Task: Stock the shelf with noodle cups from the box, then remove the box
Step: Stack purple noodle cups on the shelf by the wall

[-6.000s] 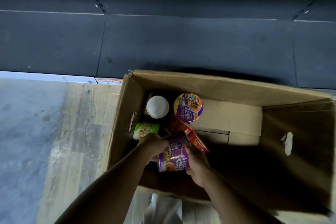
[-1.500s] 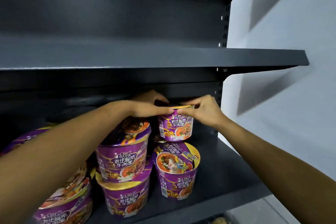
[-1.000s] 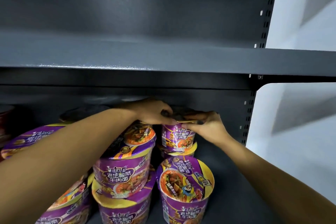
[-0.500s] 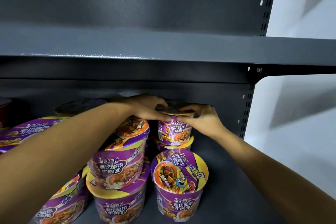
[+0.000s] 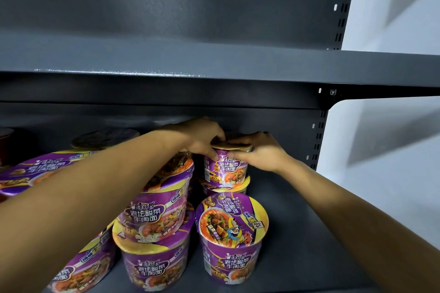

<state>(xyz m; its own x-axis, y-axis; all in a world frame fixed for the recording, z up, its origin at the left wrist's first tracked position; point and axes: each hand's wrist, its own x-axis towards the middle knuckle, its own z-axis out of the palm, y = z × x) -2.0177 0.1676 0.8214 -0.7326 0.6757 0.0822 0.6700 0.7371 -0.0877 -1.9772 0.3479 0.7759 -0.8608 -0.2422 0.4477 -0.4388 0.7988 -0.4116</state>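
- Two bare hands meet at centre frame on one purple noodle cup (image 5: 225, 171). The left grip (image 5: 202, 137) curls over the left edge of its lid, with the thumb down the side. The right grip (image 5: 259, 152) lies over the right edge of the lid, thumb against the side. Both are closed on this cup.
- The noodle cup stands upright on the lid of a second cup (image 5: 226, 188). Together they make a stack of two at the rear of the lower shelf (image 5: 300, 226).
- One front cup (image 5: 232, 235) stands alone just ahead of that stack, its lid facing up.
- Left of it is a centre stack of two, a tilted upper cup (image 5: 154, 209) resting on a bottom cup (image 5: 152, 266).
- At the left edge of the frame are a large purple lid (image 5: 31, 171) and, lower down, a corner cup (image 5: 78, 269). The left forearm hides what lies between them.
- That makes seven purple cups that can be counted.
- One shadowed lid (image 5: 104, 137) sits further back at left, its colour unclear.
- One red container (image 5: 4, 140) shows at the far left edge, mostly cut off.
- One upper shelf (image 5: 214, 62) spans the frame above the hands.
- One slotted upright (image 5: 319, 140) runs down the right side of the shelving, with a white wall (image 5: 392, 131) beyond it.
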